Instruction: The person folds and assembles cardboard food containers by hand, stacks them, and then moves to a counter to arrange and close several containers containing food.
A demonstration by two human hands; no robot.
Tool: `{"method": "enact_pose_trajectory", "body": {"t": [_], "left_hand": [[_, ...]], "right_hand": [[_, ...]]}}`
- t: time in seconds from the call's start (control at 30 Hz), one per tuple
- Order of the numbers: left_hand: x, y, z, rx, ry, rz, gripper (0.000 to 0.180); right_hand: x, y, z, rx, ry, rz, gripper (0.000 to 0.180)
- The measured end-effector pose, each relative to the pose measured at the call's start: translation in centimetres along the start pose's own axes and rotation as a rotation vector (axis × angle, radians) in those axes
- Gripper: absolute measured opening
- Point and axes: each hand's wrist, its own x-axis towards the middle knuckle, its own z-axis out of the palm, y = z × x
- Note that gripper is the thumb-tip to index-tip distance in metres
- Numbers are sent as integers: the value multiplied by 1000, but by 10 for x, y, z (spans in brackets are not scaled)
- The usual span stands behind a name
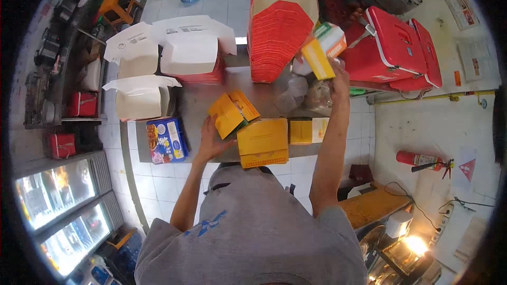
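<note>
My left hand (211,140) is at the near side of the table, its fingers and thumb around the edge of a tilted yellow carton (228,114). Beside that carton lies a stack of flat yellow cartons (263,141). Farther right, a yellow and white carton (300,132) rests at the table edge. My right hand (339,78) is raised to the far right and grips a small carton (319,59) with yellow, white, green and orange panels. Clear plastic bags (319,96) lie under and beside it.
A tall nested stack of red boxes (280,34) stands at the back. Open white-lined boxes (193,55) and a blue printed pack (167,140) are on the left. Red cooler boxes (396,47) sit at the far right. A fire extinguisher (420,159) hangs on the right wall.
</note>
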Motion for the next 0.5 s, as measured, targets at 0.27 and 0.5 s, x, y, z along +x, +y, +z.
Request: {"method": "enact_pose_trajectory", "body": {"t": [0.27,0.5], "left_hand": [[26,-18,55,-986,178,-671,69],[-6,35,-10,-1153,196,-475,50]], "right_hand": [[-106,11,-51,-131,152,226,23],[-236,49,-86,-56,-87,429,30]]}}
